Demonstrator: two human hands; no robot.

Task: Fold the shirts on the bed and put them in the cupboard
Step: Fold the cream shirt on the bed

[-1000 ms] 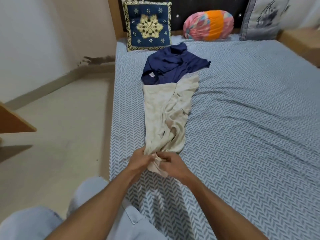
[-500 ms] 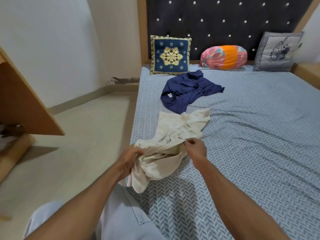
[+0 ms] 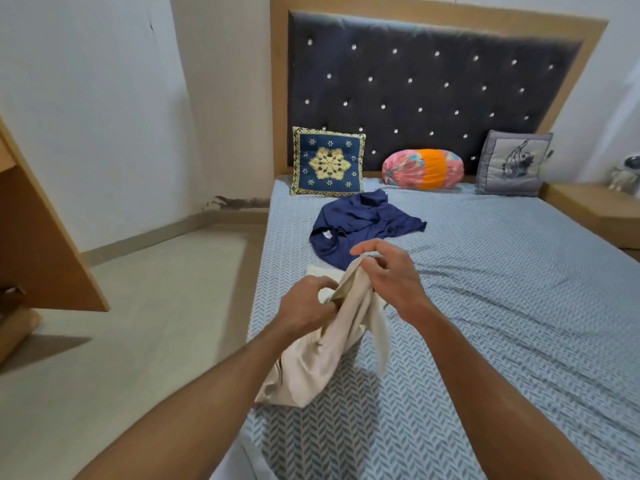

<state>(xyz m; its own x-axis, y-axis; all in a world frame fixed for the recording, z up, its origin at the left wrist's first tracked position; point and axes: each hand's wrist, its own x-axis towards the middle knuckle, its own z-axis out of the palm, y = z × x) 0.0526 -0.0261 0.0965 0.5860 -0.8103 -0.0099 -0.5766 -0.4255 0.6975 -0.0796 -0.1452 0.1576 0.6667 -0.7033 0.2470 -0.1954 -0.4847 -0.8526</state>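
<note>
Since half a second ago I see both hands have risen and drawn the cream shirt (image 3: 332,341) up off the bed (image 3: 502,306), so most of it now hangs bunched between them instead of lying spread on the sheet. Its lower folds touch the near left edge of the mattress, and a small corner lies flat behind the left hand. My left hand (image 3: 304,306) has its fingers curled round a gathered fold of the cloth. My right hand (image 3: 391,275) pinches the top edge between thumb and forefinger, the other fingers loosely bent. Beyond them the navy shirt (image 3: 360,226) lies crumpled and unfolded, near the patterned blue cushion (image 3: 327,161). A striped bolster (image 3: 422,168) and a grey cushion (image 3: 512,162) lean on the headboard (image 3: 433,81).
</note>
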